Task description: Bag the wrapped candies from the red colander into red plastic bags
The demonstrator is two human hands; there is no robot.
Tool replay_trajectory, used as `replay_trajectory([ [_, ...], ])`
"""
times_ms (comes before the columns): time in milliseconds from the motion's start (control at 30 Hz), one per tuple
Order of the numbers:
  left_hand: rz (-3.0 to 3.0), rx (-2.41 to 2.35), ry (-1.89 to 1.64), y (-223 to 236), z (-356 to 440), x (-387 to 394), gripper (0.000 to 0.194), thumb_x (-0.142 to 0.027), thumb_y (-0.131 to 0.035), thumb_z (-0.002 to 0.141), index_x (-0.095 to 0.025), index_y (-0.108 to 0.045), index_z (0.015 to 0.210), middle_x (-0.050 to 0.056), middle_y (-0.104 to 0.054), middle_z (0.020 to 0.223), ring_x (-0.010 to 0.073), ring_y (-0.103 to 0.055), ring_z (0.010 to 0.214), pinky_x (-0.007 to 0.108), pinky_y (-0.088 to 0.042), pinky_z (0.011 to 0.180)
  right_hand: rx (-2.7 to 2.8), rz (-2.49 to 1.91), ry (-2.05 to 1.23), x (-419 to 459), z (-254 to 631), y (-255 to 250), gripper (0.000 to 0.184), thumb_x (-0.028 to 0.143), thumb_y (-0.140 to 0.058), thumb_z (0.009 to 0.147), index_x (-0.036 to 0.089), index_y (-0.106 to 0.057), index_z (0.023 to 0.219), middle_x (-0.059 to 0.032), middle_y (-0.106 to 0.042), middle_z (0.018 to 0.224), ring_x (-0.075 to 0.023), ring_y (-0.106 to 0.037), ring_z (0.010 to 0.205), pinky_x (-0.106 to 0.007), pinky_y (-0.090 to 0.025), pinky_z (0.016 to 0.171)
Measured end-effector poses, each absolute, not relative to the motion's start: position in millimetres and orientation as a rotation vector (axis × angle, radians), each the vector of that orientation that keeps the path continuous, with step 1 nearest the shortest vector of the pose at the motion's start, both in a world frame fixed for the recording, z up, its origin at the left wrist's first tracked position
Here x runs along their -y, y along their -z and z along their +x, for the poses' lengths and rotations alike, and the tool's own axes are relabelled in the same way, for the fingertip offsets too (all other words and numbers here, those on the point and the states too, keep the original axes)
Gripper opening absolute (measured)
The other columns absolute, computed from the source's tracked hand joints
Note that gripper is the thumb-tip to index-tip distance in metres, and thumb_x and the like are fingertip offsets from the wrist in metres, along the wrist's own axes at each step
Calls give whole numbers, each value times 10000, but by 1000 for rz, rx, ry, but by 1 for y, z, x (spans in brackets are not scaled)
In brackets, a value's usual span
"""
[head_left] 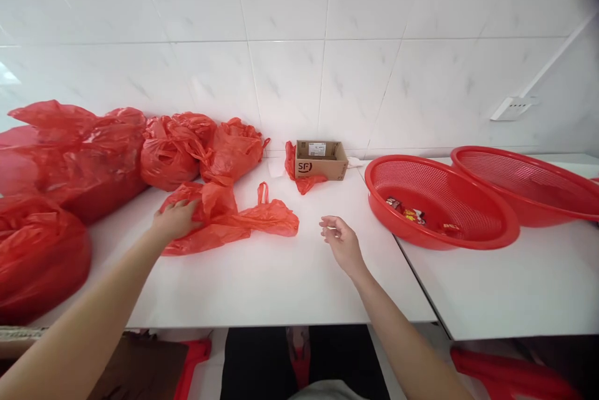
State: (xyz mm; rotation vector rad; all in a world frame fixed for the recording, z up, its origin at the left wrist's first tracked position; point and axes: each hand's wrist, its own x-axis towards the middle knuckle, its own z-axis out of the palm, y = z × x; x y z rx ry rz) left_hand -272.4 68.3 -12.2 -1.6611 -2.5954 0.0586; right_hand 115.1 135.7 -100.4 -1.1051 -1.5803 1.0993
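Observation:
A flat, empty red plastic bag [243,220] lies on the white table [262,281] in front of me. My left hand [175,219] rests on the bag's left end, fingers curled into the plastic. My right hand [341,243] hovers just above the table to the right of the bag, fingers loosely apart and holding nothing.
Several filled red bags [93,156] crowd the table's left side and back. A small cardboard box [322,160] stands by the tiled wall with a red bag beside it. Two red mesh baskets [440,200] sit on the right; the nearer one holds a few wrapped items [412,213].

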Motion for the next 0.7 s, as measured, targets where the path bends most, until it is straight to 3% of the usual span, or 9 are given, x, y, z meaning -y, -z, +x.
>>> replay_trajectory([
  [133, -1658, 2446, 105, 6, -224, -50, 536, -228, -435, 923, -136, -406, 1450, 168, -484, 1456, 356, -457, 1305, 533, -382, 1040, 1807, -1018, -944, -128, 84, 93, 544, 431, -590, 869, 278, -480, 1379, -99, -524, 1385, -249, -561, 1159, -404, -508, 899],
  [233, -1717, 2322, 161, 35, -167, -30, 491, -281, -414, 933, -174, -487, 1407, 146, -483, 1464, 335, -442, 1316, 491, -365, 1058, 2029, -1015, -772, -132, 55, 94, 617, 372, -661, 840, 313, -461, 1421, -90, -382, 1511, -289, -428, 1314, -429, -453, 979],
  [333, -1807, 2262, 142, 75, -143, -14, 418, -314, -447, 921, -209, -619, 1287, 118, -536, 1431, 319, -484, 1280, 460, -347, 1076, 2116, -1119, -791, -148, 44, 105, 279, 158, -642, 811, 263, -699, 1064, -82, -602, 1254, -253, -555, 1131, -375, -471, 896],
  [433, -1736, 2339, 116, 93, -174, -7, 379, -221, -462, 877, -168, -687, 1177, 165, -629, 1307, 346, -571, 1175, 506, -358, 1056, 2064, -1167, -828, -164, 61, 116, 202, 54, -551, 793, 212, -667, 744, -58, -663, 918, -207, -608, 910, -346, -462, 830],
  [533, -1555, 2451, 156, 84, -220, -5, 409, -135, -414, 847, -63, -690, 1141, 283, -653, 1166, 420, -575, 1155, 624, -303, 1044, 1934, -1181, -864, -169, 95, 119, 156, 93, -513, 796, 203, -622, 778, -54, -658, 935, -193, -610, 868, -341, -455, 822],
  [600, -1499, 2488, 223, 71, -230, -5, 432, -155, -430, 846, -28, -651, 1195, 321, -605, 1228, 464, -532, 1199, 675, -263, 1038, 1851, -1159, -914, -164, 119, 117, 127, 152, -485, 816, 209, -595, 843, -40, -657, 939, -180, -614, 855, -315, -461, 789],
  [700, -1606, 2517, 422, 53, -204, -8, 488, -333, -507, 870, -133, -580, 1309, 219, -570, 1348, 440, -506, 1238, 622, -290, 1066, 1775, -1103, -995, -147, 143, 113, 89, 210, -445, 820, 215, -530, 844, -15, -633, 875, -162, -597, 789, -274, -455, 705],
])
